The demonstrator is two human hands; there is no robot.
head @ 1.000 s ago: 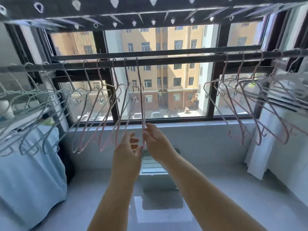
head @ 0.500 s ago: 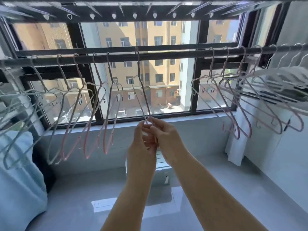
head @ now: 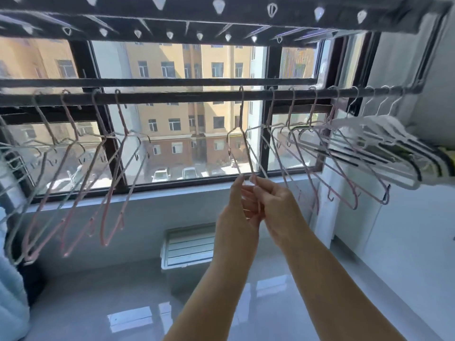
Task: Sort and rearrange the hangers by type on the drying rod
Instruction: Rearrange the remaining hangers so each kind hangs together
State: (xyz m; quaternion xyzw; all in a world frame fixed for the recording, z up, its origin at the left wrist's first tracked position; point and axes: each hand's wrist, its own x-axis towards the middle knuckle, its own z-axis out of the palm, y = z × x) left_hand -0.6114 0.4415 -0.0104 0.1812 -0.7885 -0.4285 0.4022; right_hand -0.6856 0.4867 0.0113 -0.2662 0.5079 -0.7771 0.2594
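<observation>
A dark drying rod (head: 172, 96) runs across the window. One pink wire hanger (head: 242, 134) hangs from it right of centre, and both hands pinch its lower end: my left hand (head: 237, 217) from the left, my right hand (head: 275, 207) from the right. Several pink hangers (head: 108, 183) hang in a group on the left, with pale grey-green ones (head: 14, 173) beyond them at the far left. To the right hang more pink hangers (head: 339, 168), then white hangers (head: 398, 153) at the far right end.
A second bar (head: 147, 82) lies just above and behind the rod. An overhead rack (head: 221, 18) with clip pegs spans the top. Blue fabric (head: 9, 279) hangs at the left edge. A white vent box (head: 188, 244) sits under the sill on the glossy floor.
The held pink hanger has slid right along the rod, away from the left pink group and up to the right pink group. Both hands moved right with it.
</observation>
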